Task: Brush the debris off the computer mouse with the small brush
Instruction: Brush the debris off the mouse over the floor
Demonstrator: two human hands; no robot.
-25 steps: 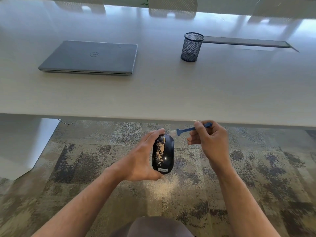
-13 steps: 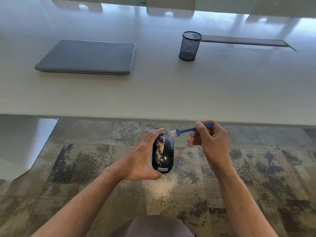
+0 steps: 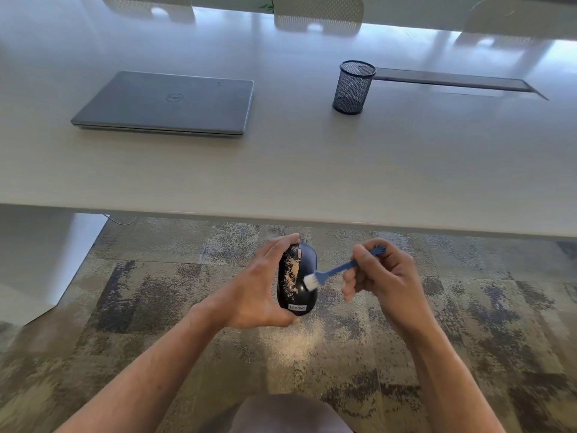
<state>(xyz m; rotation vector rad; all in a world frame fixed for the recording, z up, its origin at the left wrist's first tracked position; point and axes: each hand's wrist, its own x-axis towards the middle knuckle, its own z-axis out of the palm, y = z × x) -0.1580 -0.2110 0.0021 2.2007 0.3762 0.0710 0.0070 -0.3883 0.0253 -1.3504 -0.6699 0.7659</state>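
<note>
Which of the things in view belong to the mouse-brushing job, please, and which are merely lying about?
Part of the job:
- black mouse, speckled with debris, gripped by the left hand
- small blue brush, pinched by the right hand, bristles on the mouse

Lying about on the table:
- closed laptop
- mesh pen cup

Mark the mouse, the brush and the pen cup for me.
mouse (image 3: pixel 307 260): head view, clean right side of its black top.
brush (image 3: pixel 338 269): head view, middle of the blue handle.
pen cup (image 3: pixel 351 89): head view, mesh wall.
</note>
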